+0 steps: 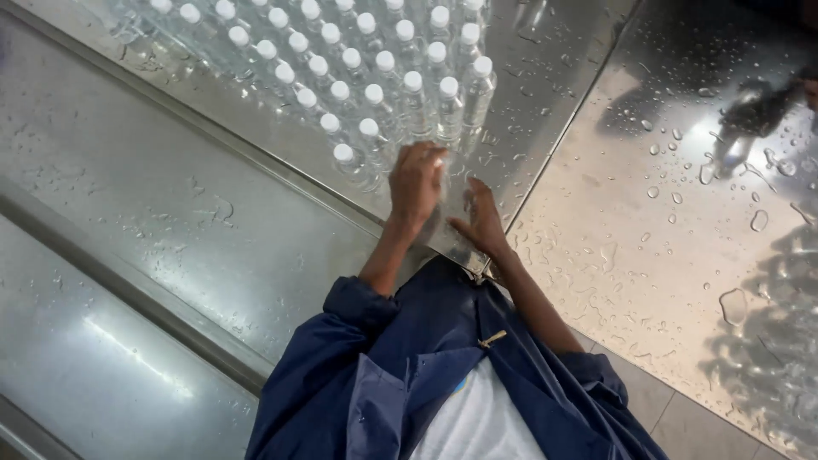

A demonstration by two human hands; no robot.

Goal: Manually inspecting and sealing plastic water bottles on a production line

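Several clear plastic bottles with white caps (376, 61) stand in tight rows on a wet steel table (554, 51). At the near end of the rows, my left hand (415, 181) is curled over the top of a clear bottle (449, 198), hiding its cap. My right hand (481, 223) lies just beside it, fingers spread and pressed against the lower side of the same bottle, close to the table's edge. Both forearms are bare below the rolled sleeves of a dark blue coat (383, 383).
Water drops and puddles cover the steel sheet to the right (682, 213), past a seam. A lower steel ledge and channel (170, 221) run diagonally on the left. Grey floor tile (682, 422) shows at the bottom right.
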